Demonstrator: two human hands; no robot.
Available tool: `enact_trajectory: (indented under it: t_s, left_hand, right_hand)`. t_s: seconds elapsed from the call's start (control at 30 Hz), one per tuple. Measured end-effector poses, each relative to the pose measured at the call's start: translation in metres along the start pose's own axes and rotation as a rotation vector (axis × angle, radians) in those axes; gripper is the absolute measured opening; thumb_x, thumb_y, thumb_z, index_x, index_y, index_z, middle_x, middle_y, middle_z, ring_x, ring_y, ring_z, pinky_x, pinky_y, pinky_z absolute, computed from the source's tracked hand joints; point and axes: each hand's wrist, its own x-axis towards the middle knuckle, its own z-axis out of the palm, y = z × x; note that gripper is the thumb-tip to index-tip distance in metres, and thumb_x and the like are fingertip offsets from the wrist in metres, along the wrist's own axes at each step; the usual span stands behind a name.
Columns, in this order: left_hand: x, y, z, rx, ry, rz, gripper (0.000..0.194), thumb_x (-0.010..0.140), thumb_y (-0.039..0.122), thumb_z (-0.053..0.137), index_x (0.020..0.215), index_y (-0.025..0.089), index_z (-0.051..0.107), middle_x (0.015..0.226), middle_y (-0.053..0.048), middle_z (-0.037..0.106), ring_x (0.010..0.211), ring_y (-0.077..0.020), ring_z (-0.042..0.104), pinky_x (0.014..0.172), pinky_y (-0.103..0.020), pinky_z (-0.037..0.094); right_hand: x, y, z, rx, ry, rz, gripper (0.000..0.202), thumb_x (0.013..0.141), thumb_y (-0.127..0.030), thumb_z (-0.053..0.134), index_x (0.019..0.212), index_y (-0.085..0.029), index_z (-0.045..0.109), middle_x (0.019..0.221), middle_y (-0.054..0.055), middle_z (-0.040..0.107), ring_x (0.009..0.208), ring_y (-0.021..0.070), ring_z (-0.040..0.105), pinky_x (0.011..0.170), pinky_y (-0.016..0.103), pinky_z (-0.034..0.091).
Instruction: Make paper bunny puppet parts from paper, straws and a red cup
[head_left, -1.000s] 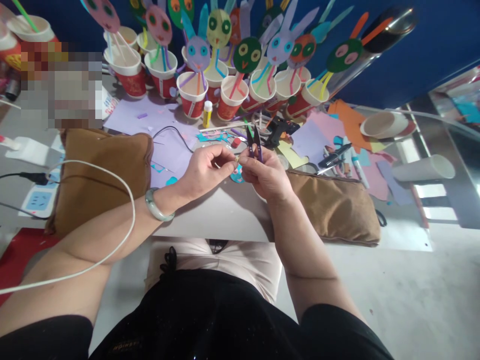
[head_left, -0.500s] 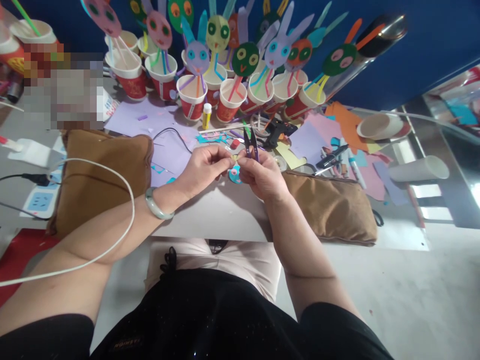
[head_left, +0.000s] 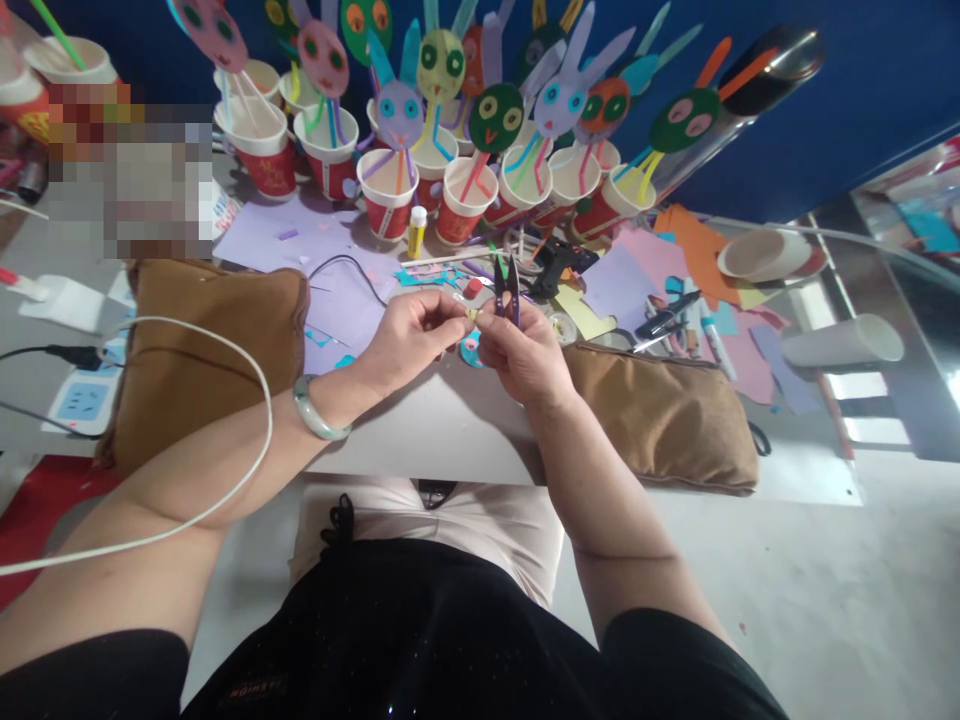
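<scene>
Between the fingertips of both hands is a tiny yellow piece (head_left: 472,313), probably paper and too small to make out well. My left hand (head_left: 412,335) is closed in a pinch at its left side. My right hand (head_left: 529,350) pinches the other side with thumb and forefinger. That same hand also holds a pair of thread snips (head_left: 507,290), with the dark blades pointing away from me and slightly apart. Just below the fingertips lies a blue paper disc (head_left: 471,350) with a pink eye-like circle, partly hidden by my right hand.
Several red-and-white paper cups (head_left: 386,195) with paper rabbit faces stand along the back. A glue stick (head_left: 417,232) stands before them. Brown pouches lie left (head_left: 217,350) and right (head_left: 667,420). A black glue gun (head_left: 562,262) sits among paper scraps. A white cable (head_left: 259,400) crosses my left arm.
Both hands stay nearly in place, still pinching the tiny yellow piece, which shows slightly differently between the fingertips. The whole view has shifted a little.
</scene>
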Motion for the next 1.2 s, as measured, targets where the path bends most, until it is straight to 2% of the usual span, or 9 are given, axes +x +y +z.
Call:
enact_trajectory:
  t_s: [0.07,0.13,0.27,0.4,0.6,0.7,0.83,1.0,1.2]
  left_hand:
    - [0.0,0.0,0.0,-0.004,-0.005,0.017,0.012,0.073,0.02,0.077,0.068,0.018,0.066,0.062,0.003,0.062,0.054,-0.0072,0.053,0.053,-0.022,0.044]
    - [-0.001,-0.001,0.0,-0.02,-0.007,0.016,0.015,0.074,0.023,0.078,0.067,0.018,0.065,0.061,0.003,0.061,0.053,-0.007,0.052,0.052,-0.022,0.042]
    - [-0.001,0.0,-0.001,-0.079,0.025,-0.041,0.019,0.075,0.028,0.079,0.068,0.018,0.065,0.063,0.002,0.063,0.056,-0.008,0.053,0.054,-0.022,0.043]
    - [0.0,0.001,-0.002,-0.121,0.08,-0.082,0.016,0.075,0.027,0.079,0.073,0.018,0.067,0.065,0.001,0.064,0.06,-0.009,0.057,0.054,-0.021,0.044]
    - [0.001,-0.002,-0.002,-0.174,0.126,-0.088,0.014,0.074,0.025,0.078,0.074,0.018,0.066,0.072,0.001,0.069,0.068,-0.0095,0.063,0.061,-0.02,0.051]
    - [-0.001,-0.004,0.001,-0.224,0.084,-0.131,0.019,0.073,0.029,0.079,0.074,0.019,0.063,0.068,0.003,0.065,0.057,-0.0097,0.06,0.049,-0.022,0.048]
    - [-0.004,-0.006,0.003,-0.277,0.019,-0.188,0.023,0.076,0.035,0.079,0.078,0.021,0.061,0.06,0.006,0.062,0.037,-0.0115,0.053,0.035,-0.028,0.043]
    - [-0.005,-0.007,0.003,-0.274,0.012,-0.187,0.027,0.075,0.038,0.082,0.076,0.022,0.06,0.053,0.008,0.058,0.032,-0.0118,0.051,0.032,-0.028,0.042]
    - [-0.005,-0.007,0.004,-0.26,0.012,-0.18,0.029,0.075,0.04,0.082,0.074,0.023,0.059,0.05,0.008,0.058,0.03,-0.0122,0.051,0.031,-0.028,0.041]
  right_hand:
    - [-0.001,0.002,0.003,0.011,0.033,-0.012,0.05,0.072,-0.054,0.091,0.077,-0.024,0.052,0.056,-0.012,0.032,0.047,0.0044,0.023,0.046,0.023,0.02]
    - [-0.002,0.006,0.007,0.012,0.09,-0.03,0.054,0.075,-0.064,0.087,0.078,-0.025,0.05,0.056,-0.012,0.029,0.047,0.0054,0.022,0.046,0.024,0.02]
    - [-0.006,0.016,0.015,0.022,0.176,-0.087,0.062,0.087,-0.087,0.061,0.081,-0.026,0.051,0.054,-0.009,0.03,0.046,0.0093,0.026,0.045,0.027,0.023]
    - [-0.014,0.021,0.021,-0.045,0.184,-0.174,0.057,0.092,-0.083,0.058,0.09,-0.027,0.056,0.057,-0.005,0.045,0.048,0.0131,0.039,0.048,0.03,0.031]
    - [-0.022,0.025,0.029,-0.181,0.043,-0.168,0.055,0.094,-0.084,0.054,0.097,-0.029,0.05,0.06,-0.004,0.057,0.049,0.0158,0.047,0.052,0.034,0.038]
    - [-0.023,0.031,0.031,-0.194,0.001,-0.139,0.057,0.094,-0.086,0.052,0.097,-0.03,0.046,0.062,-0.004,0.057,0.048,0.0164,0.047,0.05,0.034,0.037]
    - [-0.022,0.036,0.033,-0.207,0.008,-0.125,0.06,0.091,-0.09,0.05,0.096,-0.03,0.044,0.061,-0.002,0.056,0.049,0.0177,0.047,0.051,0.036,0.038]
    - [-0.02,0.036,0.035,-0.22,0.028,-0.117,0.062,0.089,-0.092,0.048,0.093,-0.031,0.043,0.061,-0.002,0.056,0.049,0.0182,0.046,0.051,0.037,0.039]
    - [-0.018,0.034,0.037,-0.194,0.017,-0.132,0.062,0.089,-0.093,0.049,0.093,-0.031,0.041,0.057,-0.005,0.053,0.046,0.0173,0.044,0.049,0.036,0.034]
